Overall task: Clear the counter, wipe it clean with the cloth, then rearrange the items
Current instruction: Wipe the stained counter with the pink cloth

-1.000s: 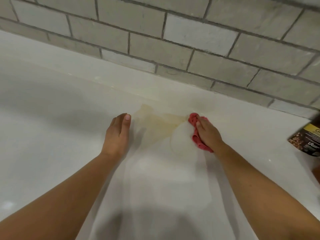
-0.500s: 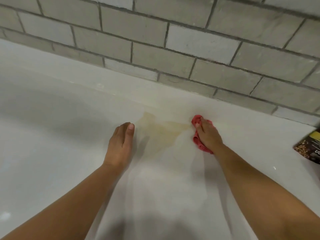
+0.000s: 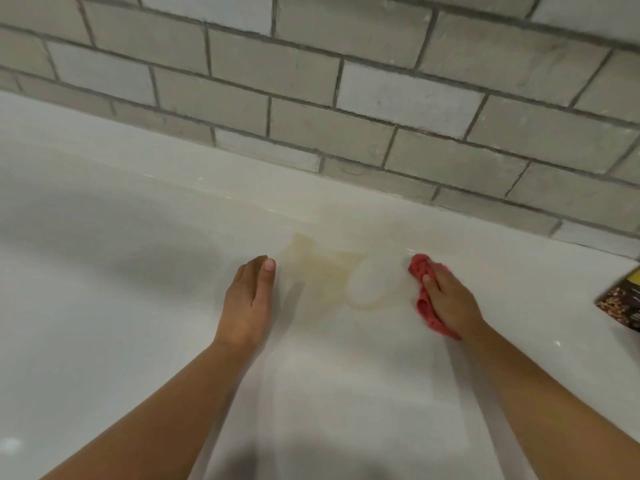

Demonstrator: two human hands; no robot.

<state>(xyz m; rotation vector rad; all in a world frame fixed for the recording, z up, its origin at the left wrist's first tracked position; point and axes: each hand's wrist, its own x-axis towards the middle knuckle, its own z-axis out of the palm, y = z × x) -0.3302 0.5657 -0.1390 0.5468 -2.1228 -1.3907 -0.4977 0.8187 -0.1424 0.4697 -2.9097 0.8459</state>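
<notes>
left hand (image 3: 247, 306): flat, fingers straight, pressing white tabletop (image 3: 104, 306) | right hand (image 3: 450, 299): fingers curled over bunched red cloth (image 3: 424, 303), pressing it down right of yellowish stain (image 3: 322, 268) | snack packet (image 3: 623, 303): right edge

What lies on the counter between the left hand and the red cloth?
In the head view, a yellowish stain, with a cleaner pale patch on the side nearer the cloth.

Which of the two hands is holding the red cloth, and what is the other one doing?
The right hand grips the red cloth on the counter; the left hand rests flat, fingers straight, holding nothing.
</notes>
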